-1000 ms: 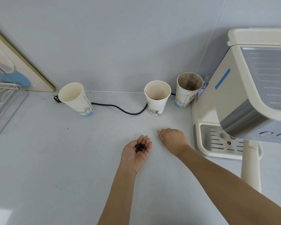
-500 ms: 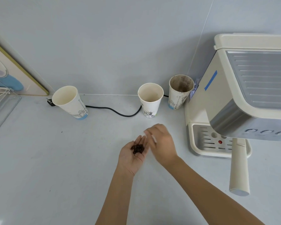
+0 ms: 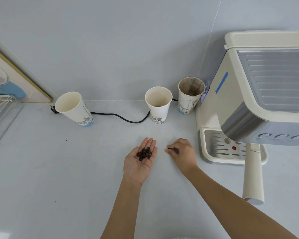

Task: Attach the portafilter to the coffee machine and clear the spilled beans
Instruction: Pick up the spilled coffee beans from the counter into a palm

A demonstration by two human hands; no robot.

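Observation:
My left hand (image 3: 136, 168) lies palm up over the grey counter (image 3: 59, 169), cupping a small heap of dark coffee beans (image 3: 144, 154). My right hand (image 3: 183, 156) rests on the counter just right of it, fingertips pinched together on a dark bean at the surface. The cream coffee machine (image 3: 248, 83) stands at the right. The portafilter's cream handle (image 3: 253, 173) sticks out from under the machine's head towards me, above the drip tray (image 3: 219, 149). The portafilter's basket is hidden by the machine.
Three paper cups stand near the wall: one at the left (image 3: 74, 107), one in the middle (image 3: 158, 105), and a coffee-stained one (image 3: 190, 95) beside the machine. A black cable (image 3: 121, 117) runs between them. A clear tray with a wire rack (image 3: 0, 114) is at far left.
My right hand went over to my left palm, then came back down to the counter on the right. The left hand stayed palm up with the beans.

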